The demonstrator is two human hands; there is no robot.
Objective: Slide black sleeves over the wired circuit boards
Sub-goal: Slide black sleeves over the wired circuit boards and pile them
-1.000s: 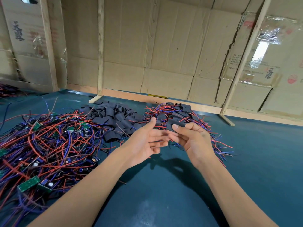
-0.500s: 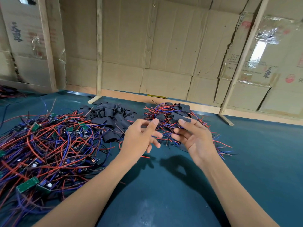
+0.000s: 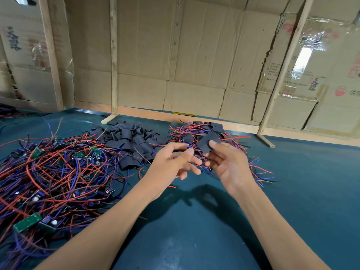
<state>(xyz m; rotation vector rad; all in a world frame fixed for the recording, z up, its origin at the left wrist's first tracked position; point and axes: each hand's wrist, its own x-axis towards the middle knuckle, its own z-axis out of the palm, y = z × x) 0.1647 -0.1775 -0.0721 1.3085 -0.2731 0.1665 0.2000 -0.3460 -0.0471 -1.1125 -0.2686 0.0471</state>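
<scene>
The right hand (image 3: pixel 228 164) pinches a black sleeve (image 3: pixel 206 144) just beside the left hand (image 3: pixel 173 162), whose grip pinches wire ends (image 3: pixel 188 147) pointing toward it.

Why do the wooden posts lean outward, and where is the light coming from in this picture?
Head view: the wide-angle lens bends the wooden post outward near the edge. A bright glare patch shines on the plastic-wrapped cardboard at upper right. Hand shadows fall on the blue table just below the hands, so the light seems to come from above and ahead. The left hand looks slightly blurred.
</scene>
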